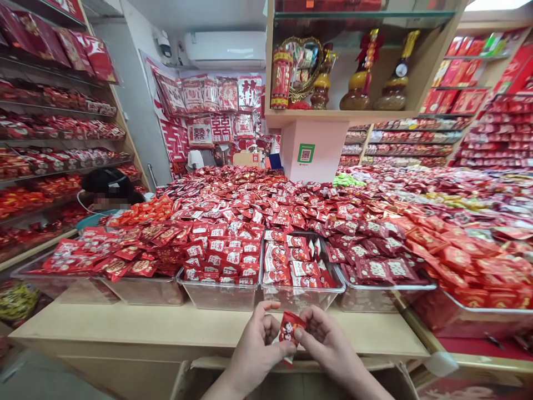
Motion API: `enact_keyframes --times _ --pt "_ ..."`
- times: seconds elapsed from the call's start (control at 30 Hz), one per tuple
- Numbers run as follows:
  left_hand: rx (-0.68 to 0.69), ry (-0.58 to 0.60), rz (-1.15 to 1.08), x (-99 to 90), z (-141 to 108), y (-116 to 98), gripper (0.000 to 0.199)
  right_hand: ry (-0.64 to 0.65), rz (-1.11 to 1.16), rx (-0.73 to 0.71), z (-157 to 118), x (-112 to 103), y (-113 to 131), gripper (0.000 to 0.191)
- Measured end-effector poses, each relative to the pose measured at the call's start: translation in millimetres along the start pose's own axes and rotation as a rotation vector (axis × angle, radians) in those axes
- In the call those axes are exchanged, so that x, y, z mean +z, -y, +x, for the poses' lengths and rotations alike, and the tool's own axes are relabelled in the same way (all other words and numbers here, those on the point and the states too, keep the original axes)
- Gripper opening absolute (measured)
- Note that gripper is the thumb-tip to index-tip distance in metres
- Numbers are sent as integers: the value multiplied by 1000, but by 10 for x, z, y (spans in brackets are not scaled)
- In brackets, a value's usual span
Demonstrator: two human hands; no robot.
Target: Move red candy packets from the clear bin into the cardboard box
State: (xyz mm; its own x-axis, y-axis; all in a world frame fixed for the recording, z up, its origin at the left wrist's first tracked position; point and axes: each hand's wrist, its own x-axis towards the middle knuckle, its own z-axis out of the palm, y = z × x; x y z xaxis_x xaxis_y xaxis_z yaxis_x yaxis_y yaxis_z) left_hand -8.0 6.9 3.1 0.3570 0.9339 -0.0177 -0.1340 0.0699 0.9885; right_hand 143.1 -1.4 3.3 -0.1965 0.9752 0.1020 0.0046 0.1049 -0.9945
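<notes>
Between my two hands is a small red candy packet point(288, 328) with cartoon figures printed on it, slightly tilted. My left hand point(260, 345) pinches its lower left side with thumb and fingers. My right hand point(322, 339) grips its right edge, thumb across the front. Both hands are just over the front edge of the counter point(166, 325). Straight ahead of them stands a clear plastic bin point(300, 294) with similar red packets lined up in rows, and a gap shows at its back right. To its left, another clear bin point(220, 294) is full of red and white packets.
More bins of dark red packets point(377, 266) and orange-red packets point(470, 261) stand to the right. An open cardboard box point(200, 364) is below the counter edge. A shelf cabinet point(353, 115) overhangs the piles. At left, a person's head point(110, 183) shows beside shelves.
</notes>
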Motion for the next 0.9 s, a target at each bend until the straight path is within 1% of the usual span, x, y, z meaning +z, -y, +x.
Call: enact_keyframes --times 0.1,0.17,0.2,0.27,0.33,0.37,0.4,0.43,0.47,0.53,0.6,0.67,0.73,0.8,0.9 --pt "-7 2 5 -15 7 28 56 53 48 26 -55 -8 12 21" --pt "11 0 -34 -20 10 23 50 44 61 36 -76 -40 60 22" --pt "24 -16 -54 -23 12 14 44 4 60 25 -68 -72 102 22" --pt "43 -63 -73 -30 16 -10 32 -137 60 -15 3 -174 221 23" --pt "43 -92 -57 -35 19 -25 27 -289 61 -34 163 -303 354 24" --pt "36 -87 -44 -35 19 -26 25 -343 59 -33 271 -363 410 27" --pt "30 -75 -32 -33 19 -23 23 -365 46 -26 391 -411 451 30" --pt "22 -59 -17 -30 17 -17 21 -367 23 -22 514 -443 473 34" --pt "13 -45 -3 -26 15 -10 19 -340 -13 -9 632 -455 476 34" --pt "-13 -29 17 -18 9 -3 15 -274 -110 40 829 -421 440 28" --pt "-40 -29 23 -12 3 -9 13 -230 -215 120 949 -339 385 19" --pt "-54 -32 26 -11 0 -23 13 -234 -350 150 997 -258 353 16" --pt "-53 -25 34 -13 0 -32 12 -234 -507 114 999 -211 359 20" --pt "-48 -15 46 -16 5 -28 11 -200 -640 85 988 -204 392 20" --pt "-45 0 58 -20 16 -5 10 -134 -738 117 992 -228 440 6"
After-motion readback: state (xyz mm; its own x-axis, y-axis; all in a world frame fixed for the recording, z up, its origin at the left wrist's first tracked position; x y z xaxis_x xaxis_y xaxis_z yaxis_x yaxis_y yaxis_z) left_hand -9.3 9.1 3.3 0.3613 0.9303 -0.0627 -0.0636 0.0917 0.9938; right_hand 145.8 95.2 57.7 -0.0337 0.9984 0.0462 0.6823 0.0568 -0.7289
